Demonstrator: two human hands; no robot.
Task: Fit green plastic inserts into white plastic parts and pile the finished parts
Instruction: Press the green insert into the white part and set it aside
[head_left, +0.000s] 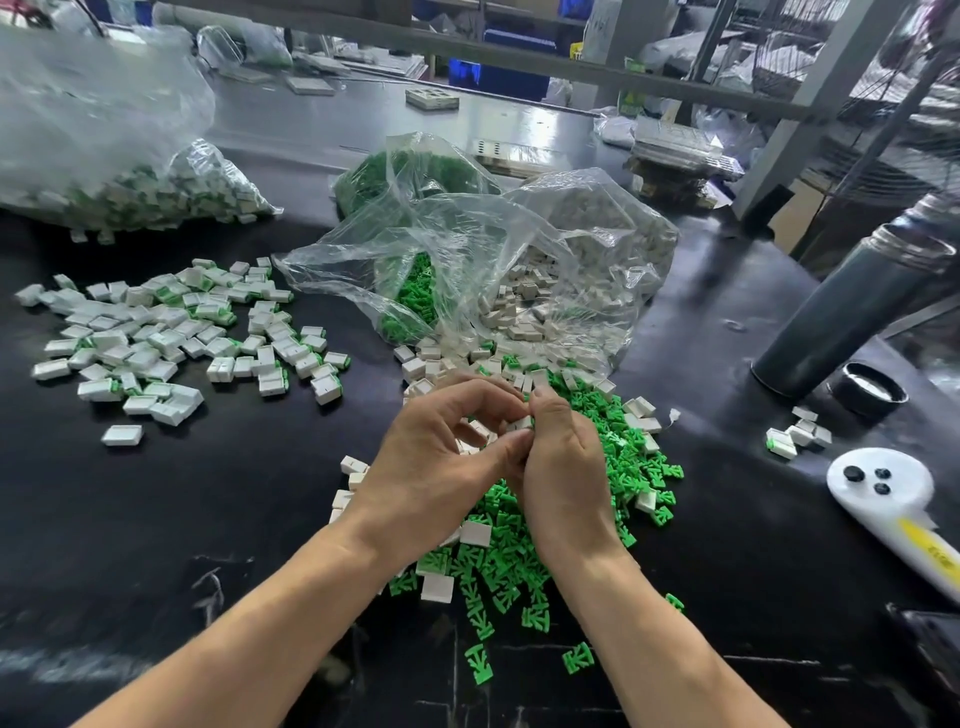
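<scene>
1. Both hands meet at the middle of the view, and the grip is closed on one small white part (521, 423), pinched between the left hand (441, 457) thumb and fingers and the right hand (563, 467) thumb. No green shows between the fingertips, so I cannot tell whether an insert is already seated; pressing it home is my guess at the step in hand.
2. Wrists hover low over the stock, which keeps the reach for the next piece short.
3. Loose green inserts (519, 545) lie directly under and at 6 o'clock from the hands, spreading to 3 o'clock, with bare white parts (436, 584) mixed in. Feed stock sits where either hand can drop onto it.
4. At 12 o'clock a clear bag (571, 249) lies open toward the person, spilling white parts, and a bag of green inserts (384, 176) sits just behind it; they look like the supply.
5. At 10 o'clock, well apart from the raw stock, lies the pile of finished parts (171, 332), white with green showing at one end. Keeping it off to the left side likely stops done and undone pieces mixing.
6. Farther at 10 o'clock a large bag of finished parts (171, 192) rests on the dark surface (234, 493).
7. At 3 o'clock stand a dark flask (852, 306) and its cap (866, 396), with a white handheld device (883, 493) nearer, all clear of the work.
</scene>
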